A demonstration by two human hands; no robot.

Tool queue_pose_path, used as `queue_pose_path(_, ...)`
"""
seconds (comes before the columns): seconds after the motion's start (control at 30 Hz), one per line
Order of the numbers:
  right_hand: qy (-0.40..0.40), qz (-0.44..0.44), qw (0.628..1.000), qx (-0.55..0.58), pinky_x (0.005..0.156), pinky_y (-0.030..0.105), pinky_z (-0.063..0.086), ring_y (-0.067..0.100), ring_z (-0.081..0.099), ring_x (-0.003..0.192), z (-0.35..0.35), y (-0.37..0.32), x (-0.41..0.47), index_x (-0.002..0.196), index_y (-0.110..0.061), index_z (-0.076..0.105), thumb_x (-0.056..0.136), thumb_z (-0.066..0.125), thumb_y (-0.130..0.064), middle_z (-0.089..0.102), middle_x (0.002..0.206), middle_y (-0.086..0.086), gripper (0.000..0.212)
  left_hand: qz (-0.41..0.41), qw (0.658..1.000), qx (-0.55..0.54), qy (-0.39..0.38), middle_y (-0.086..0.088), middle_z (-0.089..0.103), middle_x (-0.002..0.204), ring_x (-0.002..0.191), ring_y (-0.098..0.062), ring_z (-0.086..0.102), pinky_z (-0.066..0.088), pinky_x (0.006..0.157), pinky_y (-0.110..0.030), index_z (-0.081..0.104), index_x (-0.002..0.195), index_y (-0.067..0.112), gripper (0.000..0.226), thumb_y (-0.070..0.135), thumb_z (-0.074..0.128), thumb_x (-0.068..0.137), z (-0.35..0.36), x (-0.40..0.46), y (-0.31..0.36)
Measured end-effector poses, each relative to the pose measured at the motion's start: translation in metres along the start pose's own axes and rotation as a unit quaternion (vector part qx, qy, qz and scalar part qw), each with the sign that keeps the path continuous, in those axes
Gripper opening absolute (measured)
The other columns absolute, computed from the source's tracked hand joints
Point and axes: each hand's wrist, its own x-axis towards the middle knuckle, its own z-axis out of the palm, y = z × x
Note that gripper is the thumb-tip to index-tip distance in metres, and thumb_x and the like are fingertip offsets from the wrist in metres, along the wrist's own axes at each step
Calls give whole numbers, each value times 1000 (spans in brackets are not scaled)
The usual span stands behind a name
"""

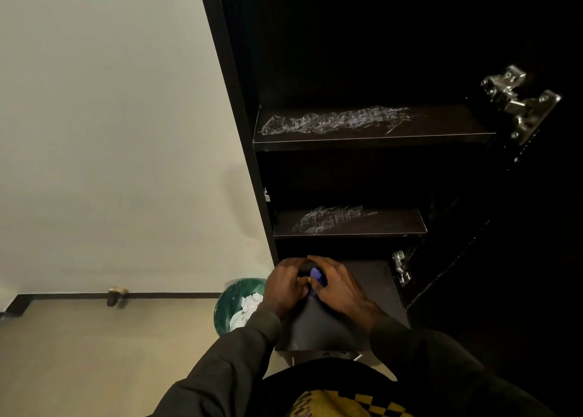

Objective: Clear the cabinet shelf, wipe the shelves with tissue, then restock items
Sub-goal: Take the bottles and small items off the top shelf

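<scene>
A: Both hands are meeting low in the centre of the frame, over the bottom shelf [372,277] of the dark cabinet [239,107]. The left hand [285,285] and the right hand [339,287] are curling their fingers around a small object with a purple part [316,277], gripping it between them.

B: Restocking or clearing, would you say?

A: I am judging it as handling 1 item at that bottom shelf; which way it is going, I cannot tell. To do it well, the hands should be keeping the item upright, setting it well back from the front edge and letting go only once it is resting flat.

B: And the wiping?

A: The 2 shelves above, the upper shelf [372,123] in the middle right of the frame and the middle shelf [347,222] below it, are showing pale smeared streaks, so they are looking as though they need another pass with tissue.

B: What is hard to make out?

A: The item itself is mostly covered by the fingers, so its shape and kind are staying unclear. The cabinet's top and right side are sinking into darkness, apart from the metal hinges [520,101]. Crumpled white tissue [249,306] is lying in a green bin [227,303] just left of the hands, partly hidden by the left sleeve.
</scene>
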Motion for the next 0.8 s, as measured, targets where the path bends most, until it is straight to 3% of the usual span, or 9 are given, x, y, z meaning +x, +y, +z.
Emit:
queue_pose_path(0.2, 25, -11, 1000, -10, 110, 26, 38, 16, 50, 130, 0, 1, -15, 142, -20, 48, 88, 65, -26, 52, 143, 1, 58, 4, 999, -12, 31, 1, 71, 115, 103, -22, 63, 52, 87, -30, 69, 117, 26, 42, 33, 48, 81, -4, -18, 8)
queue_pose_path(0.37, 38, -9, 999, -19, 110, 20, 32, 16, 49, 131, -3, 0, -26, 142, -18, 48, 88, 65, -21, 51, 144, 2, 57, -20, 998, -11, 57, -8, 70, 118, 106, -27, 63, 42, 86, -23, 68, 122, 17, 47, 38, 46, 87, -9, -32, 18)
queue_pose_path(0.63, 108, -20, 994, 23, 106, 15, 31, 15, 49, 131, -19, -20, -29, 140, -19, 50, 91, 64, -18, 53, 142, 2, 51, -39, 996, 3, 77, 2, 63, 134, 123, -19, 56, 47, 100, -31, 59, 135, 23, 42, 35, 53, 96, -23, -22, 37)
queue_pose_path(0.8, 163, -30, 983, 77, 105, 21, 41, 12, 52, 127, -45, -47, -24, 138, -22, 52, 90, 64, -16, 56, 138, 0, 50, 10, 990, -19, 140, 7, 66, 126, 116, -11, 58, 47, 97, -24, 63, 128, 25, 30, 31, 54, 100, -51, -7, 66)
